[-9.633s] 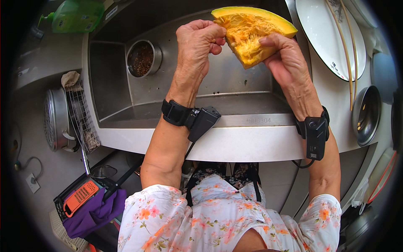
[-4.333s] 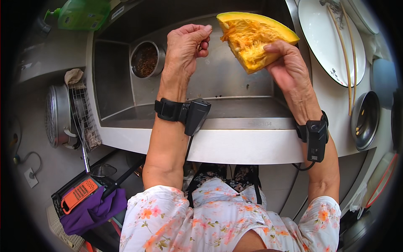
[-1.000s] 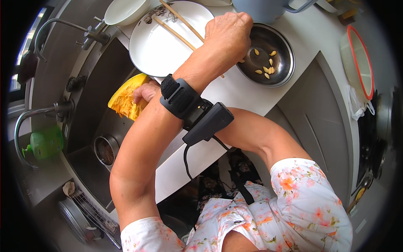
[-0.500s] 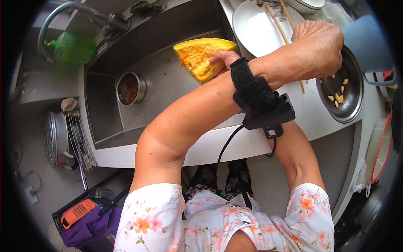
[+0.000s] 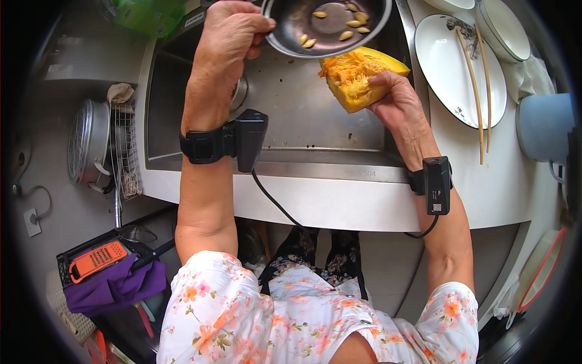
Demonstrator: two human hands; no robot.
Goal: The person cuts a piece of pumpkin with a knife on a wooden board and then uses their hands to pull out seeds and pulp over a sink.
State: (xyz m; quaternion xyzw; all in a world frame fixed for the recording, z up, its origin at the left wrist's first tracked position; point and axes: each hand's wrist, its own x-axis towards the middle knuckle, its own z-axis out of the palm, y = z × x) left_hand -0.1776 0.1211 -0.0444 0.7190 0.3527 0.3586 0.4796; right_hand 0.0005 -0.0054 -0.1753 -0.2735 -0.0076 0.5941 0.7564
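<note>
My left hand (image 5: 233,39) grips the rim of a steel bowl (image 5: 327,24) at the top of the view, over the sink; several pale seeds lie in it. My right hand (image 5: 397,100) holds a wedge of yellow pumpkin (image 5: 354,76) just below and right of the bowl, its stringy orange pulp showing and my thumb on the cut face. Under both hands is the steel sink (image 5: 315,121), with dark bits on its bottom. A small steel container (image 5: 238,94) in it is mostly hidden behind my left arm.
On the right counter are a white oval plate (image 5: 445,73) with chopsticks (image 5: 471,79), white bowls (image 5: 503,27) and a blue pot (image 5: 542,127). A green bottle (image 5: 145,12) stands top left, a steel pot (image 5: 88,139) and rack left, a red-rimmed container (image 5: 539,273) lower right.
My left hand has taken the seed bowl off the right counter and moved it left over the sink. My arms are no longer crossed; the pumpkin stays in my right hand.
</note>
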